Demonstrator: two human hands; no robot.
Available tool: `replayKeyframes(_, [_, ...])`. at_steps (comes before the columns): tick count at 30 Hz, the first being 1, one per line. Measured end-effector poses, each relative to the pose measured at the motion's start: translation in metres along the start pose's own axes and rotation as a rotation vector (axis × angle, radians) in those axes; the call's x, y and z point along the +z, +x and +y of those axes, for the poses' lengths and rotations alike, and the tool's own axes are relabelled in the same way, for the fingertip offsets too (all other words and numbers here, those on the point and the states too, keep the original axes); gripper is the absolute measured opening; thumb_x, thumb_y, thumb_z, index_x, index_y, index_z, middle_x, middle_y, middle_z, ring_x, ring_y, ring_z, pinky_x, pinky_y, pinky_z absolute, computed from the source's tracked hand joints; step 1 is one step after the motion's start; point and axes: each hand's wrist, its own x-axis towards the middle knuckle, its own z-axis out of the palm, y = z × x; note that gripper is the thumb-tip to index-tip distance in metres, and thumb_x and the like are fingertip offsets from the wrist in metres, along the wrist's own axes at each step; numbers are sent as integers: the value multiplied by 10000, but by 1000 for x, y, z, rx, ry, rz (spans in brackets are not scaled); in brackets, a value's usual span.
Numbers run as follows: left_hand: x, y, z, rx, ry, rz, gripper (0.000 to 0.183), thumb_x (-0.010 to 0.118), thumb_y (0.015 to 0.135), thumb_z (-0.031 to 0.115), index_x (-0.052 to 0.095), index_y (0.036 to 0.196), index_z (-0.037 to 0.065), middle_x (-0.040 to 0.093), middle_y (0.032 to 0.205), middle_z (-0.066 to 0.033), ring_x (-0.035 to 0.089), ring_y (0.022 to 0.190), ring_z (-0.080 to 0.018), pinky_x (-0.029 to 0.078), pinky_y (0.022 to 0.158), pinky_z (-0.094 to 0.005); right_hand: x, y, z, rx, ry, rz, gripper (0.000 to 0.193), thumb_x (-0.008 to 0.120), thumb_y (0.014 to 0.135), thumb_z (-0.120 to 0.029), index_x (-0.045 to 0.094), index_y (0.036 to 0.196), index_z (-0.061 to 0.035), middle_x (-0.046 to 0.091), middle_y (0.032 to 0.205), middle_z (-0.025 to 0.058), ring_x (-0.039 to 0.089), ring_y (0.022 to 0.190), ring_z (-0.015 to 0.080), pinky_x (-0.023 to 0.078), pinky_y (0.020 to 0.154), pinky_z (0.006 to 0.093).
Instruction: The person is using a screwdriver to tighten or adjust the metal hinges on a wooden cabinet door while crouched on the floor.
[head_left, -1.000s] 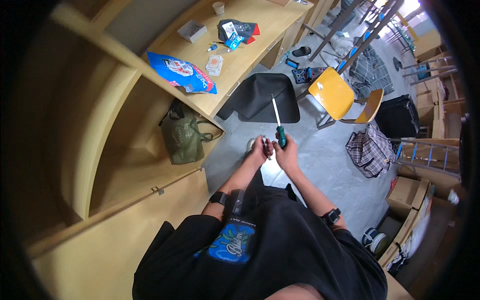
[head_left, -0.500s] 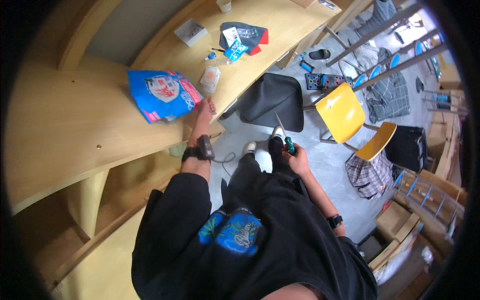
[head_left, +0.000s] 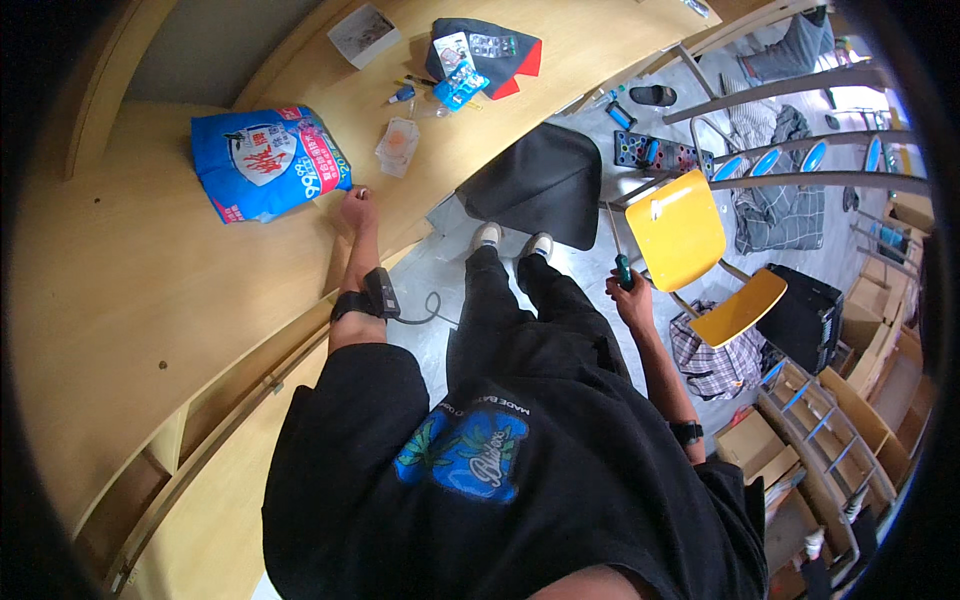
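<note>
A blue plastic bag (head_left: 262, 160) with pink panels and a white label stands bulging on the left of the wooden desk. My left hand (head_left: 358, 207) is closed at its lower right corner; the fingertips are partly hidden there. Out over the floor, my right hand (head_left: 630, 300) grips a screwdriver (head_left: 625, 270) by its dark green handle. Its thin metal shaft points away from me, beside the yellow chair. The hand is well apart from the desk.
On the desk (head_left: 265, 300) lie a white open box (head_left: 364, 36), cards (head_left: 398, 146), a blue packet (head_left: 461, 84) and a grey-red cloth (head_left: 450, 38). A black chair (head_left: 540, 185) stands at the desk edge, a yellow chair (head_left: 677, 228) to the right. Cardboard boxes (head_left: 760, 445) are at lower right.
The bag has moved left and away across the desk with my left hand, and sits straighter. My right hand has swung out to the right with the screwdriver. The view has shifted too.
</note>
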Motion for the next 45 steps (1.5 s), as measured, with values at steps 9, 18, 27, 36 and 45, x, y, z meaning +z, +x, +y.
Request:
replayKeyframes(9, [5, -5, -1, 44, -80, 125, 204, 660, 695, 133, 612, 863, 27, 605, 897, -158, 581, 849, -297, 467, 716, -385, 23, -19, -13, 101, 89, -20, 225, 606, 717, -87, 574, 904, 32, 624, 735, 79, 605, 622, 143, 467, 553, 256])
replayKeyframes(18, [2, -29, -12, 194, -184, 259, 495, 656, 658, 106, 487, 1110, -6, 506, 1114, -217, 427, 1101, -365, 339, 940, -440, 72, -55, -23, 160, 125, 14, 242, 594, 719, -91, 568, 921, 40, 622, 744, 85, 606, 644, 152, 480, 580, 269])
replayKeyframes(27, [-41, -139, 11, 175, -181, 308, 499, 572, 692, 45, 421, 1163, -20, 439, 1179, -248, 382, 1139, -387, 291, 971, -468, 87, -91, 0, 125, -110, -118, 276, 645, 716, -116, 586, 955, 8, 606, 688, 64, 533, 544, 114, 415, 492, 248])
replayKeyframes(36, [-77, -282, -67, -63, -611, -1006, 387, 531, 848, 301, 530, 1060, -22, 629, 875, -89, 589, 703, -126, 472, 623, -269, 133, -131, 3, -47, -113, -490, 342, 520, 859, -321, 560, 912, 15, 533, 590, 42, 457, 453, 101, 360, 425, 260])
replayKeyframes(45, [-212, -423, -115, -485, -1294, -487, 406, 363, 937, 337, 528, 1075, -8, 622, 935, -123, 606, 811, -199, 484, 732, -331, 248, -276, -23, 151, 122, -1353, 222, 500, 879, -246, 543, 935, -35, 540, 670, 33, 392, 423, 73, 283, 365, 219])
